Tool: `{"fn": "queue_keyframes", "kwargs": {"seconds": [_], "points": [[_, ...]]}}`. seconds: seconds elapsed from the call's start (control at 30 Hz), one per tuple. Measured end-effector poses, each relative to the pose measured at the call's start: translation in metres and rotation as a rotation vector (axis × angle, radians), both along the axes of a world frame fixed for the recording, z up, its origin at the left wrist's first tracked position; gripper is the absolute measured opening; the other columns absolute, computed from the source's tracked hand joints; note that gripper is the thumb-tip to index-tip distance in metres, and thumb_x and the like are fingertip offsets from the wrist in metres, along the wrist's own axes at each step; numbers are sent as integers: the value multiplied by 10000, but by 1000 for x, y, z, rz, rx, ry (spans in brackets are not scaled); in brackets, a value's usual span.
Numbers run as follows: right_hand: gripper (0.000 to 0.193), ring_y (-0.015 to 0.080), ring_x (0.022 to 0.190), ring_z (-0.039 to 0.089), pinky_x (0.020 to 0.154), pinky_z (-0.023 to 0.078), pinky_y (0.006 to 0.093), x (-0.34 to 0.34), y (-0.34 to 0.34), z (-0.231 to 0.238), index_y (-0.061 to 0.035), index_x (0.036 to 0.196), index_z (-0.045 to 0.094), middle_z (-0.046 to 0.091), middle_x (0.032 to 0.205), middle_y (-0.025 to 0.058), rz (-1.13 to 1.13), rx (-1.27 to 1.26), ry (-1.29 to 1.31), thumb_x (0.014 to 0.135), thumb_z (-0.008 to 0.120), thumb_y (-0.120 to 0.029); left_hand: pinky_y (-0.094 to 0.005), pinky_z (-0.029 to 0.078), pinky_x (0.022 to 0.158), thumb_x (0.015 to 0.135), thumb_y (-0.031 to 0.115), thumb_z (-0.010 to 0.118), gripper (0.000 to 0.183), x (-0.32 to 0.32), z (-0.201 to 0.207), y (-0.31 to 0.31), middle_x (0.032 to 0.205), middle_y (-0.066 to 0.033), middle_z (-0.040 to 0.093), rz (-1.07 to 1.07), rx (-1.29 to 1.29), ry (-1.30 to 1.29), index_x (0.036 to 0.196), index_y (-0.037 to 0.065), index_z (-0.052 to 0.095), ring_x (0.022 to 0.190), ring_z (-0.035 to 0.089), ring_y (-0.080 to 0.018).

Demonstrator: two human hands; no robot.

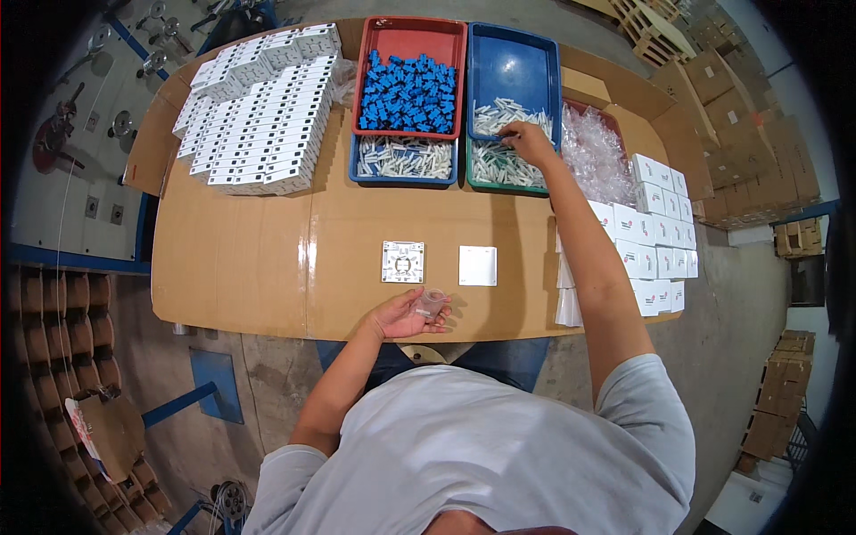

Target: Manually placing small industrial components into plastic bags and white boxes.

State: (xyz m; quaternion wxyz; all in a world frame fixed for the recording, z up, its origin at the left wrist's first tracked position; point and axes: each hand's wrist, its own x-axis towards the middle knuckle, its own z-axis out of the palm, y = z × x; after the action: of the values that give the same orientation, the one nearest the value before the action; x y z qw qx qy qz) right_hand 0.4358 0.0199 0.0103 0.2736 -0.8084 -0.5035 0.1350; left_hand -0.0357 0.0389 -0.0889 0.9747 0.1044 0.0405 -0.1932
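Near the table's front edge my left hand (399, 315) lies palm up, its fingers curled round a small clear plastic bag (431, 304) with a rounded mouth. My right hand (530, 143) is stretched far forward to the front end of the blue tray (513, 71), among small white sleeve-like parts (508, 114). Its fingertips are pinched; whatever they hold is too small to make out. Just beyond my left hand sits an open square white box (403, 262) with a ring-shaped inside. Right of it lies a flat white square cover (478, 266).
A red tray (412, 36) of blue connectors overlaps a blue tray (403, 181) of white parts. Under the right-hand tray is a green tray (506, 188). White boxes (259, 134) are stacked far left, white cartons (655, 232) right, beside crumpled clear plastic bags (593, 156).
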Motion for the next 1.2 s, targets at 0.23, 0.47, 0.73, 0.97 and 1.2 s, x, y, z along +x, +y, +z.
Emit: {"fn": "queue_keyframes", "kwargs": {"seconds": [0.23,0.47,0.73,0.97,1.2], "points": [[162,145,865,694,802,535,280,17,-5,-17,-30,1056,754,764,946,79,-121,148,86,898,716,-40,-490,410,1130,975,582,573,686,1,0,-2,1280,-121,603,-6,-17,-22,1413,57,529,1137,615,-256],[161,145,821,702,754,534,279,13,-8,-16,-37,1042,756,763,914,93,-400,469,72,884,734,-66,-507,409,1116,1006,566,509,694,-1,-10,-4,1273,-154,623,19,-62,40,1441,26,500,1133,612,-296],[157,88,791,624,736,497,231,-103,-49,15,4,1078,717,737,969,55,-331,391,567,946,679,-74,-499,447,1086,1028,567,472,691,3,5,3,1250,-143,634,36,-90,50,1473,39,469,1120,634,-286],[128,88,809,619,726,501,252,-282,-100,9,-16,1024,724,706,897,27,-8,63,810,899,699,-21,-493,450,1089,1030,580,460,661,4,5,-1,1246,-139,626,17,-92,3,1450,71,494,1117,636,-276],[120,72,755,609,660,490,232,-299,-108,12,-8,1027,732,714,889,26,130,-73,600,922,697,-54,-480,453,1095,1040,573,446,608,2,-1,-2,1252,-129,633,25,-83,2,1393,87,542,1145,629,-274]]}}
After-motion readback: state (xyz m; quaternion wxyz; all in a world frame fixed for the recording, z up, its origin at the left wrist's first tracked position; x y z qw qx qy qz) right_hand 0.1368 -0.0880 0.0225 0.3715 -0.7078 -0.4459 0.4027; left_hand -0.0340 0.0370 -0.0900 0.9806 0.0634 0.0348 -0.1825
